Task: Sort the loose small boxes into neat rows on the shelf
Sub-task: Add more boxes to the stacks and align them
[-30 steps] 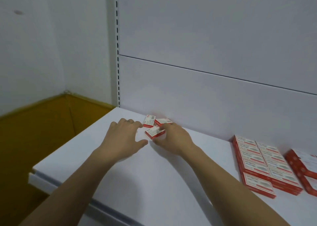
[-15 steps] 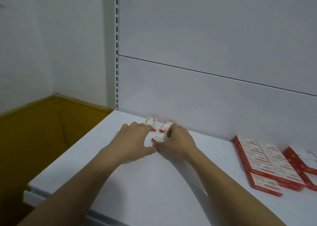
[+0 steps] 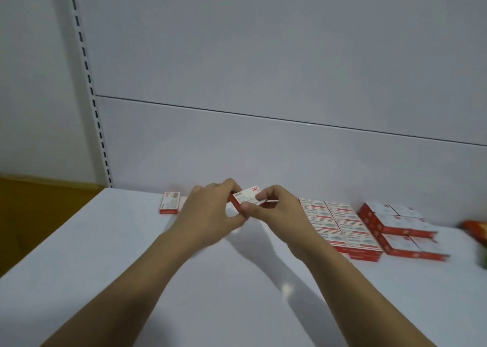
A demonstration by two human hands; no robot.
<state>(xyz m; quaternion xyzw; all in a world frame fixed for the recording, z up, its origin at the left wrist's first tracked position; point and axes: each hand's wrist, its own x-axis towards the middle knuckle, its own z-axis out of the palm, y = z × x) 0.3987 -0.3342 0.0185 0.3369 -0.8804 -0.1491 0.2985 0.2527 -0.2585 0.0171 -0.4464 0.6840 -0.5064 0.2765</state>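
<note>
Both hands hold a small red-and-white box (image 3: 246,197) lifted above the white shelf (image 3: 131,254), near the back panel. My left hand (image 3: 210,212) grips its left end with curled fingers. My right hand (image 3: 274,209) pinches its right end between thumb and fingers. A thin red edge under the right fingers may belong to a second box; I cannot tell. One loose small box (image 3: 170,202) lies flat on the shelf to the left of my hands. A neat block of matching boxes (image 3: 340,225) sits in two rows to the right.
Further right stands a second stacked group of red-and-white boxes (image 3: 400,230). A blurred orange package (image 3: 474,228) shows at the right edge. The slotted shelf upright (image 3: 89,88) rises at the left, with a brown floor (image 3: 31,214) beyond the shelf's left end.
Both hands have picked a box up off the shelf and now hold it raised between them. One box stays lying at the left. The camera has swung right, showing more stacked boxes.
</note>
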